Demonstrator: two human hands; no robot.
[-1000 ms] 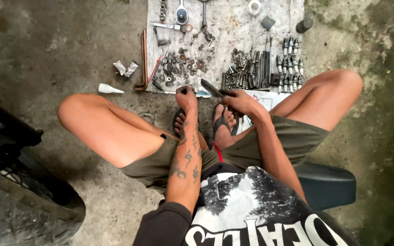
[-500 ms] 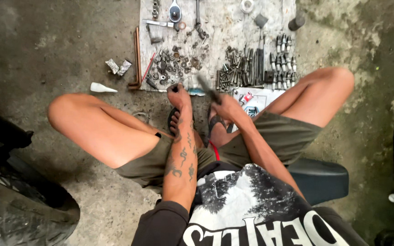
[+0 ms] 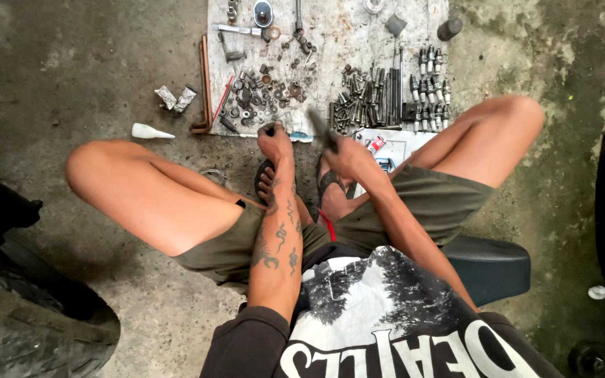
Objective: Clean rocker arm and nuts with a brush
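Head view. Left hand (image 3: 275,140) at centre frame, grip pinched together on a small dark part (image 3: 269,130), just at the lower edge of the grey mat (image 3: 330,42). Right hand (image 3: 344,155) just right of it, grip clamped on a dark tool (image 3: 322,128), blurred, tip angled toward upper left. Pile of nuts and washers (image 3: 253,98) above left hand. Row of bolts and sockets (image 3: 386,98) upper right of centre. Feet in sandals (image 3: 295,185) below both hands. Tyre (image 3: 22,329) lower left.
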